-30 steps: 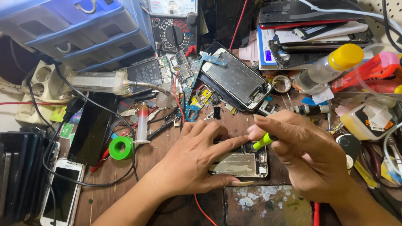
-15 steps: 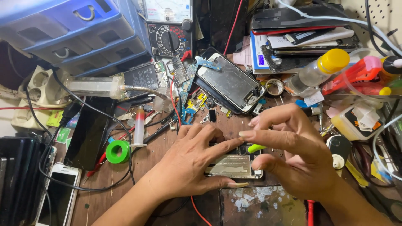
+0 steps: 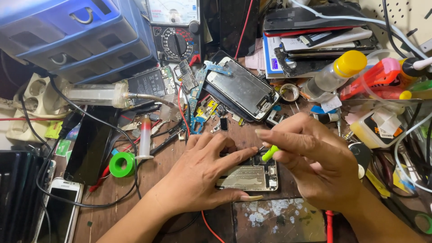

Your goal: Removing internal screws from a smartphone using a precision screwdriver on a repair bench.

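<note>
Your left hand (image 3: 204, 173) is lying flat over the opened phone (image 3: 249, 176) in the lower middle of the frame, palm down, fingers spread, thumb running along the phone's bottom edge. So it's pressing the thing onto the wooden bench (image 3: 148, 180), not really gripping it. Your right hand (image 3: 315, 162), just right of centre, has its fingers pinched together on a small tool with a yellow-green handle (image 3: 270, 153), tip aimed down at the top end of that phone. The tip is tucked behind your fingers, so I honestly can't tell exactly what it's touching.

Around you it's proper bench chaos. There's a detached phone screen (image 3: 243, 87) lying at an angle above centre, with loose little circuit boards (image 3: 198, 96) just left of it. A multimeter (image 3: 175, 40) stands at the top middle and a blue drawer cabinet (image 3: 72, 36) fills the upper left. A big clear syringe (image 3: 96, 94) lies left of centre, and a green tape roll (image 3: 121, 164) sits lower left near a white phone (image 3: 60, 211). In the upper right there's a yellow-capped bottle (image 3: 335, 74) beside a stack of phones (image 3: 319, 33). A scuffed glass panel (image 3: 279, 220) lies at the bottom edge, right below the phone you're working on.
</note>
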